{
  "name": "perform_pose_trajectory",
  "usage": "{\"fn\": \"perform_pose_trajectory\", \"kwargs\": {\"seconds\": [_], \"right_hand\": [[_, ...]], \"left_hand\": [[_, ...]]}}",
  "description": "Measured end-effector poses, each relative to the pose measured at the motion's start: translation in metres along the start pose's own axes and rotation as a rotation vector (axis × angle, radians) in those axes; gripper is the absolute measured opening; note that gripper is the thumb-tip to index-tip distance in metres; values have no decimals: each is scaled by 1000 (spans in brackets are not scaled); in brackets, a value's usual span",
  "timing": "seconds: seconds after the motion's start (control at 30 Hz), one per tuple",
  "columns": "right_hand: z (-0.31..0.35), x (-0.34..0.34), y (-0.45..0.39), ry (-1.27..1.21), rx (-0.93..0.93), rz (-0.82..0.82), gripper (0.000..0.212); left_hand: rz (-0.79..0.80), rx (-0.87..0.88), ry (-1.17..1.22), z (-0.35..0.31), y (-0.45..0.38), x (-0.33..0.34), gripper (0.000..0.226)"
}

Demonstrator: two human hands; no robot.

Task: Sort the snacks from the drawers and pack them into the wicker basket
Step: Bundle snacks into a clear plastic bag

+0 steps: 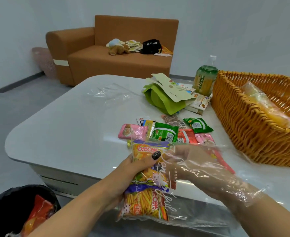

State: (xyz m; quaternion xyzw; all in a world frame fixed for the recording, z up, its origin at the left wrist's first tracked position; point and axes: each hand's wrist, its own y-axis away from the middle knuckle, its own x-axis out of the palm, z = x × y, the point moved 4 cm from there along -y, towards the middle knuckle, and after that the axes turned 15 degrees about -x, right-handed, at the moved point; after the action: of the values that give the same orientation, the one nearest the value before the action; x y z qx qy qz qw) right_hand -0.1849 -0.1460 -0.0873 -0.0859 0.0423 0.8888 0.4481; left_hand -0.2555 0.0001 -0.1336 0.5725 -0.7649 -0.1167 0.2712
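Snack packets, orange, in a clear printed bag at the table's near edge. Left hand grips them, thumb pinching; right hand sits inside the bag, fingers hidden. Wicker basket far right. Advice: hold the mouth wide, slide packets flat.

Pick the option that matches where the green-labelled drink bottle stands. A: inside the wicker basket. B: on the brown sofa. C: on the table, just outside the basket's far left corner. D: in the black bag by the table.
C: the green-labelled drink bottle stands upright on the table, right beside the outer wall of the wicker basket, behind the torn green packaging.
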Motion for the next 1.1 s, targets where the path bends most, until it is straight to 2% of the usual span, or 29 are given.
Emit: {"fn": "perform_pose_trajectory", "kwargs": {"seconds": [0.03,0.07,0.13,0.2,0.3,0.4,0.5,0.6,0.67,0.77,0.8,0.83,0.87,0.9,0.93,1.0,1.07,1.1], "right_hand": [[5,-1,0,12,31,-7,16],[6,-3,-3,-3,12,22,22],[8,-12,-6,4,14,26,28],[8,-16,-6,19,43,105,34],[5,-5,-4,80,43,190,11],[-10,-2,-7,100,86,163,27],[-9,-3,-3,49,141,191,18],[5,-16,-1,15,57,220,16],[15,-37,-4,-1,6,139,17],[14,-74,-13,-36,5,-142,17],[8,-86,-18,9,4,-249,18],[2,-95,-22,77,4,-341,19],[-6,-100,-27,184,0,-402,19],[-12,-101,-33,325,-15,-418,18],[-17,-98,-39,500,-47,-376,14],[-24,-75,-47,793,-125,-164,16],[-35,-48,-49,950,-169,70,49],[-39,-37,-48,991,-184,137,64]], "left_hand": [[-71,-34,23,-5,-14,-5,66],[-87,-26,46,-9,-9,1,62],[-151,29,123,-7,-14,-8,60],[-168,4,144,-6,-18,-10,63],[-156,8,136,-5,-16,-4,68],[-134,-15,131,2,-15,-1,70],[-137,1,162,3,-12,-1,66],[-251,6,152,-7,-14,-12,67],[-309,50,90,-9,-7,-23,79],[-336,53,355,-18,-10,-38,75],[-338,87,409,-21,-8,-43,66],[-352,143,447,-23,-3,-48,47],[-375,189,479,-29,-3,-54,30],[-404,233,529,-31,0,-61,24],[-431,261,545,-34,1,-64,23],[-483,310,559,-36,4,-74,31],[-496,325,566,-35,6,-79,35],[-505,318,557,-34,6,-82,31]]}}
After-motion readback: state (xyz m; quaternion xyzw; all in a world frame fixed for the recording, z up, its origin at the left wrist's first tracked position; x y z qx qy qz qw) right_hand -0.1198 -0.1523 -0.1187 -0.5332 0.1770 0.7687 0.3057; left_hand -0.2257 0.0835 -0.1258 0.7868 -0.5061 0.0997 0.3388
